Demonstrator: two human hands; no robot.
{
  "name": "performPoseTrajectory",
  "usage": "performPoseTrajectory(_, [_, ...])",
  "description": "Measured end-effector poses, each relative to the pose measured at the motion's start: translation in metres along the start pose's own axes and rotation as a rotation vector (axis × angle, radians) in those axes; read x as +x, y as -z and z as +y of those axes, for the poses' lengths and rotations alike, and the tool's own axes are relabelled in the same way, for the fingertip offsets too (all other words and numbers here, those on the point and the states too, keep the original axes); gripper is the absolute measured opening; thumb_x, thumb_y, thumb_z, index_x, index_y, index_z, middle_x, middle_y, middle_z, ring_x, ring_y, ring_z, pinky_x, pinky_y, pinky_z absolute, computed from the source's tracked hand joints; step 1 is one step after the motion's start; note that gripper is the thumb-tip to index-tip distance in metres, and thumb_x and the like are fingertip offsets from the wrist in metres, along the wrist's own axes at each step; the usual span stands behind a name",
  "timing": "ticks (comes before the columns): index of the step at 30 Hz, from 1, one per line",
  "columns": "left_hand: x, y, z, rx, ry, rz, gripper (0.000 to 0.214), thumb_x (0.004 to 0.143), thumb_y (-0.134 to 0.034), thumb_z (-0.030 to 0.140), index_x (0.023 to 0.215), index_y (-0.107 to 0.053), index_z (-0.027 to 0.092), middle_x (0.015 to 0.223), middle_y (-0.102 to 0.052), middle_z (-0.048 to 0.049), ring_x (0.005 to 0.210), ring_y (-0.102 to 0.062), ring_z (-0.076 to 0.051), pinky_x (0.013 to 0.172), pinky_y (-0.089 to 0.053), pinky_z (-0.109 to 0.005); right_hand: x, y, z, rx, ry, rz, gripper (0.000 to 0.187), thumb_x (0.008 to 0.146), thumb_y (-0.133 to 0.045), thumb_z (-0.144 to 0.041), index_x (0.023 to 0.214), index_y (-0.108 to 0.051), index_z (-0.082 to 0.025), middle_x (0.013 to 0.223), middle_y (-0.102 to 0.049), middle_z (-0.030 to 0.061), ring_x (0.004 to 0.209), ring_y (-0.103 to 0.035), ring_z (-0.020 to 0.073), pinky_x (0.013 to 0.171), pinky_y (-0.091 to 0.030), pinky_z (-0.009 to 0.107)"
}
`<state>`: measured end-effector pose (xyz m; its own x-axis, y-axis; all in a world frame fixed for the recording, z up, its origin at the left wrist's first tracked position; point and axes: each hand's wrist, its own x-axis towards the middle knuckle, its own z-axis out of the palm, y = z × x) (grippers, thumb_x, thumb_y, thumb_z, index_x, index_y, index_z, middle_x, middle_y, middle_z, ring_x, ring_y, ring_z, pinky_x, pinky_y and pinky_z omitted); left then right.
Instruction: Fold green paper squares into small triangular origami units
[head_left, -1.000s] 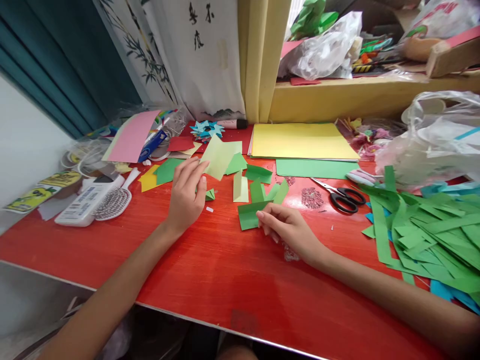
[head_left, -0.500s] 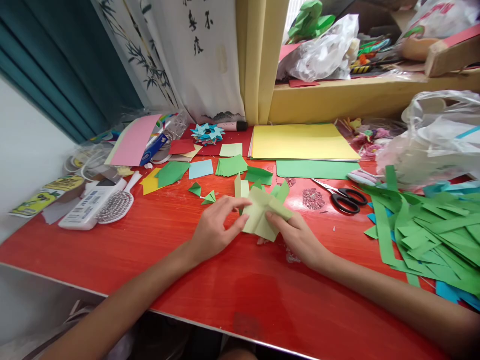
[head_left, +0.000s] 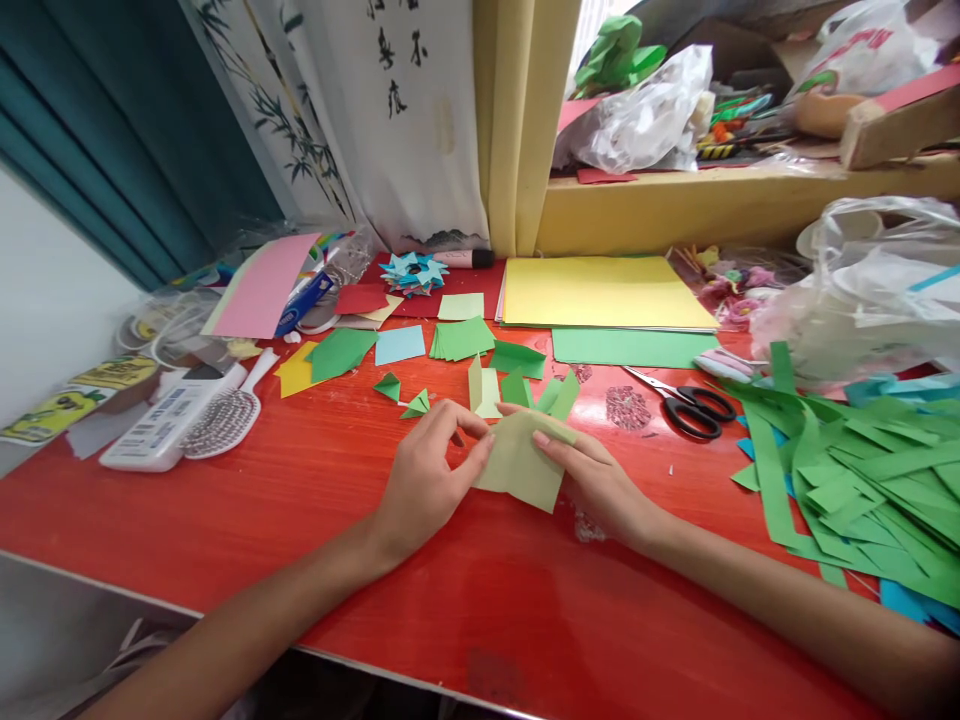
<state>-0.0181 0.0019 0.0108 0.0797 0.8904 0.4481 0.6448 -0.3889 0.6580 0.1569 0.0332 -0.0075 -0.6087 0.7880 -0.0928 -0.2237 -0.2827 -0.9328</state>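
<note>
A good way in from the near edge of the counter (head_left: pixel 247 520), the pale green paper (head_left: pixel 523 468) lies between two hands, its wider way going side to side along that edge, with one corner pointing down at it. The left hand (head_left: pixel 427 485) has its grip pinched on the left side, and the right hand (head_left: pixel 609 490) has its grip closed on the right, thumb on top. Past them sit the folded green papers (head_left: pixel 559 396), then the yellow paper (head_left: pixel 600 290) by the far edge.
</note>
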Motion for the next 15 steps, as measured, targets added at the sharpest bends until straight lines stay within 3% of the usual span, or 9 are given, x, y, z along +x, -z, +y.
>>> performPoseTrajectory(4, [-0.002,0.0,-0.007,0.166,-0.306,0.083,0.009,0.08,-0.053,0.008,0.083,-0.051,0.017,0.079,-0.057,-0.0008,0.076,-0.055,-0.012,0.067,-0.047,-0.025,0.001,0.0,0.0,0.168,-0.138,-0.079,0.033,0.088,-0.05,-0.03,0.12,-0.055,-0.024,0.108,-0.062,0.0064,0.097,-0.058,0.0207,0.086,-0.043,0.036])
performPoseTrajectory(8, [0.0,0.001,-0.014,0.311,-0.583,0.036,0.015,0.077,-0.055,0.004,0.088,-0.053,0.014,0.089,-0.06,-0.0064,0.09,-0.058,-0.016,0.074,-0.05,-0.027,0.005,0.0,0.001,0.278,-0.153,-0.059,0.031,0.087,-0.051,-0.028,0.117,-0.056,-0.023,0.102,-0.064,0.0065,0.091,-0.06,0.0191,0.077,-0.047,0.031])
performPoseTrajectory(15, [0.002,0.003,-0.018,0.36,-0.758,-0.038,0.015,0.077,-0.056,0.007,0.091,-0.056,0.012,0.093,-0.064,-0.0097,0.095,-0.06,-0.02,0.082,-0.053,-0.032,0.007,-0.001,0.001,0.358,-0.166,-0.072,0.024,0.088,-0.049,-0.023,0.104,-0.063,-0.012,0.091,-0.066,0.0097,0.082,-0.062,0.019,0.072,-0.048,0.031])
